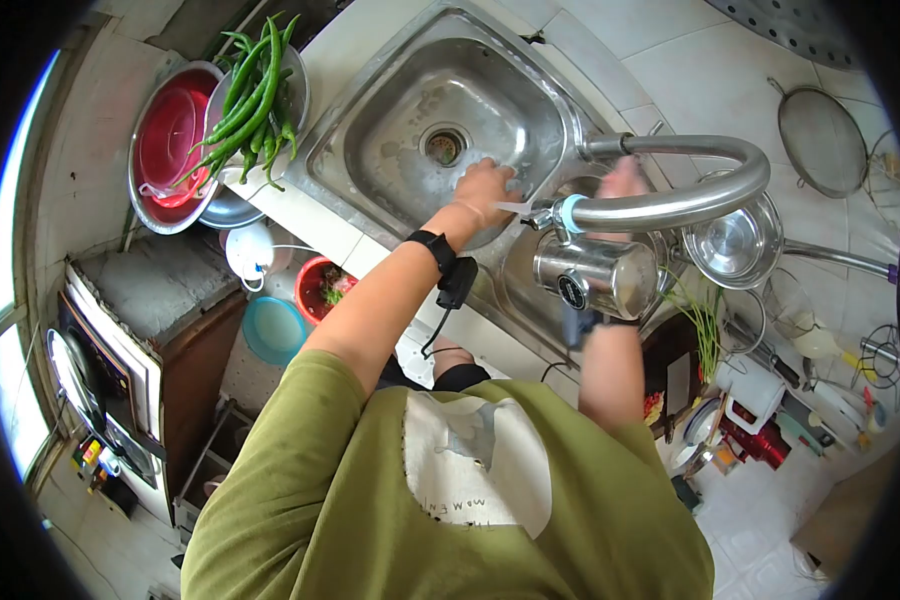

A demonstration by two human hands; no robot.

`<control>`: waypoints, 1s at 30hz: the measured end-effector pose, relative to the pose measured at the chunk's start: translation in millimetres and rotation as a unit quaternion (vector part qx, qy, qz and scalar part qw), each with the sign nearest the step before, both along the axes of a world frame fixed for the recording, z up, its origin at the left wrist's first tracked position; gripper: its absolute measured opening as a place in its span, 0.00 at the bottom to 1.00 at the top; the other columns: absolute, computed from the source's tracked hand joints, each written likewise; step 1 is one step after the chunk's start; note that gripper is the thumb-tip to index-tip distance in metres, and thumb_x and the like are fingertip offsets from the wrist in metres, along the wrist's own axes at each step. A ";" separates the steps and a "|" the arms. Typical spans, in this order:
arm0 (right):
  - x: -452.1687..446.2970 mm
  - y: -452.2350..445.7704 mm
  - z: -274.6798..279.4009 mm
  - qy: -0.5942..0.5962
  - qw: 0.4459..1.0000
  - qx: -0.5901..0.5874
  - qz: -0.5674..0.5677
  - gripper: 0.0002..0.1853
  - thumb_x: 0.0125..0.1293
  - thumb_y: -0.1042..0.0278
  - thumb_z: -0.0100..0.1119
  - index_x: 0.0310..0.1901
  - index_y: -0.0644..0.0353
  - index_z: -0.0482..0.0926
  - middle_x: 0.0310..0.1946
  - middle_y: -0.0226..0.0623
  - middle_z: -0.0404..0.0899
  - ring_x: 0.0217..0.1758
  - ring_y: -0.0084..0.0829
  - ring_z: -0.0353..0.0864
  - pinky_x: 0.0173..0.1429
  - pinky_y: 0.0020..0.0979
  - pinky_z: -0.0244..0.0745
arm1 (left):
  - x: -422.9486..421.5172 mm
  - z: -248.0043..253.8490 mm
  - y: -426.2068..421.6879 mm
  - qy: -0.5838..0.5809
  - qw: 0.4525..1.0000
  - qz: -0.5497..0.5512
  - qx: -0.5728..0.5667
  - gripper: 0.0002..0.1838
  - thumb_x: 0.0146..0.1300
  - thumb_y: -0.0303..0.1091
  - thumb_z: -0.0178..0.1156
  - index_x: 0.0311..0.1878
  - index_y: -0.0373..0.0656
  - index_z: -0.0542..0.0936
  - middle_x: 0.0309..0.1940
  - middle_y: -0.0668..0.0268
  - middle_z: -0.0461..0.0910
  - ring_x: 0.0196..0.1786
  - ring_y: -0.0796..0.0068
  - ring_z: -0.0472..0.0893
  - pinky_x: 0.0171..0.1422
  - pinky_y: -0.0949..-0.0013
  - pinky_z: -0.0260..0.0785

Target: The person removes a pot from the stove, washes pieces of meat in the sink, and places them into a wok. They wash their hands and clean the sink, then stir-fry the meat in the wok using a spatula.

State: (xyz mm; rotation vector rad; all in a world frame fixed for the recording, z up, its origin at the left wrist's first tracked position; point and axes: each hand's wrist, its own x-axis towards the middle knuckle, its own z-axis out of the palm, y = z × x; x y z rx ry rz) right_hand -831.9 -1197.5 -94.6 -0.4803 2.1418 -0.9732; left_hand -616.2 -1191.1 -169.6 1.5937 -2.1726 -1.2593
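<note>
My left hand (485,190) reaches into the steel sink basin (420,75), palm down with its fingers stretched out near the right wall. It holds nothing that I can see. A white stream of water (511,208) from the tap (542,213) runs toward its wrist. The drain (444,147) lies just beyond the fingers. My right hand (625,180) is blurred and partly hidden behind the curved tap pipe (710,150). Its forearm passes behind the steel cylinder (610,278) on the tap, over the smaller basin (525,285). Whether it holds anything is hidden.
Green chillies (260,95) fill a bowl at the left, beside a red basin (170,130). Below stand a red bucket (313,290) and a blue basin (275,330). A glass bowl (732,240), a strainer (820,140) and spring onions (705,335) are at the right.
</note>
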 end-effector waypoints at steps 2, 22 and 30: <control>39.2 26.4 -46.2 -0.148 0.981 -0.070 0.104 0.25 0.79 0.41 0.53 0.52 0.59 0.81 0.41 0.35 0.80 0.43 0.28 0.79 0.49 0.36 0.76 | 6.6 4.9 1.7 0.041 0.999 0.020 0.000 0.24 0.77 0.48 0.55 0.67 0.43 0.80 0.62 0.47 0.78 0.60 0.47 0.81 0.69 0.54 0.72; 163.0 -10.8 -98.6 -0.539 0.827 -0.143 -0.071 0.51 0.75 0.42 0.56 0.84 0.61 0.39 0.86 0.44 0.40 0.87 0.44 0.48 0.87 0.44 0.43 | 95.6 47.1 38.6 0.466 0.778 0.265 0.328 0.34 0.79 0.43 0.56 0.81 0.41 0.60 0.79 0.61 0.65 0.80 0.63 0.63 0.83 0.56 0.54; 193.0 17.0 -63.1 -0.630 0.742 -0.205 -0.099 0.37 0.80 0.51 0.50 0.74 0.77 0.55 0.64 0.54 0.74 0.62 0.44 0.79 0.75 0.40 0.69 | 59.2 17.4 26.1 0.561 0.657 0.379 0.332 0.29 0.77 0.25 0.51 0.78 0.36 0.60 0.71 0.54 0.73 0.70 0.63 0.77 0.76 0.60 0.70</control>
